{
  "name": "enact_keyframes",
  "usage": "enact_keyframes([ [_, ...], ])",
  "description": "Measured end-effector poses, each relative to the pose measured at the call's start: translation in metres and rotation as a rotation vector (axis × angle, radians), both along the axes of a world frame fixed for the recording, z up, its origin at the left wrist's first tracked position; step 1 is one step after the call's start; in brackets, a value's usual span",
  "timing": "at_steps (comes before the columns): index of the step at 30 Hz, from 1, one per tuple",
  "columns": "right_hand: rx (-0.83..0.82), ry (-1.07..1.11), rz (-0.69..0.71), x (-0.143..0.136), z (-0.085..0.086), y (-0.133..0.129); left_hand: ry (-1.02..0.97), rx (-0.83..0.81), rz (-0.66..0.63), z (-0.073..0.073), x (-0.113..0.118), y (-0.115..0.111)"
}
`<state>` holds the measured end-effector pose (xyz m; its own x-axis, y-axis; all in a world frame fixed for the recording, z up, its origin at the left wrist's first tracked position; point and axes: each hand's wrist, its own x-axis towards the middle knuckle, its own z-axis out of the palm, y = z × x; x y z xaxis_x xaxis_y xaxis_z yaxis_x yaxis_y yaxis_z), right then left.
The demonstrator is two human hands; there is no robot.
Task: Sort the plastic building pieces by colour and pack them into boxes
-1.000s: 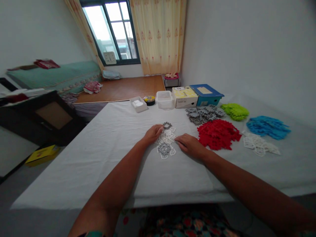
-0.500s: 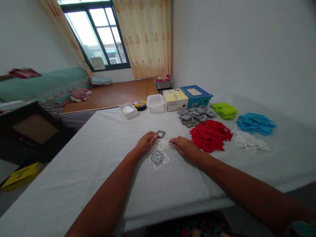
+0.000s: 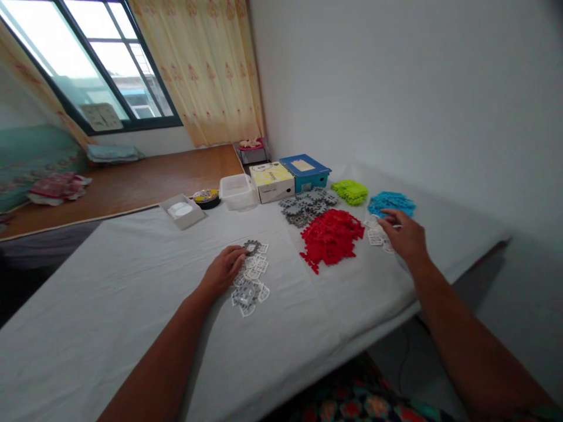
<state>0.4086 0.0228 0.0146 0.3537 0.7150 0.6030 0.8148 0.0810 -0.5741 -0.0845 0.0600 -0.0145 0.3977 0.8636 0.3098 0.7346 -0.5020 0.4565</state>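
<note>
My left hand (image 3: 226, 271) rests on the table with its fingers pinched at the edge of a grey toothed plastic piece (image 3: 252, 248). Below that piece, flat white lattice pieces (image 3: 254, 266) are joined in a strip, partly covered by my fingers. Nearest me, a second grey piece (image 3: 247, 293) sits in the strip with white pieces fanned around it. Out to the right, my right hand (image 3: 407, 235) hovers at the pile of loose white lattice pieces (image 3: 375, 234). Its thumb and forefinger are slightly apart, and no piece shows between them.
Red pieces (image 3: 332, 239) form a large heap mid-table. Grey (image 3: 308, 204), lime green (image 3: 350, 191) and blue (image 3: 389, 203) piles lie around it. Along the back stand a yellow-and-white box (image 3: 272, 181), a blue box (image 3: 305, 171), a clear tub (image 3: 238, 192), a round tin (image 3: 206, 198) and a white tray (image 3: 182, 212).
My right hand has left the strip and reached right to the white pile. My left hand stays at the grey piece. The view has turned right.
</note>
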Motion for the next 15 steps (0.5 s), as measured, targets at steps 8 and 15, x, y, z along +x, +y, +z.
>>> enact_keyframes([
  [8,-0.010,-0.239,-0.131,0.046,-0.004,-0.002,-0.022,0.010,-0.026,-0.002,-0.001,0.003],
  [15,-0.016,-0.395,0.777,-0.142,0.038,0.011,-0.081,-0.032,-0.050,0.007,0.005,-0.008],
])
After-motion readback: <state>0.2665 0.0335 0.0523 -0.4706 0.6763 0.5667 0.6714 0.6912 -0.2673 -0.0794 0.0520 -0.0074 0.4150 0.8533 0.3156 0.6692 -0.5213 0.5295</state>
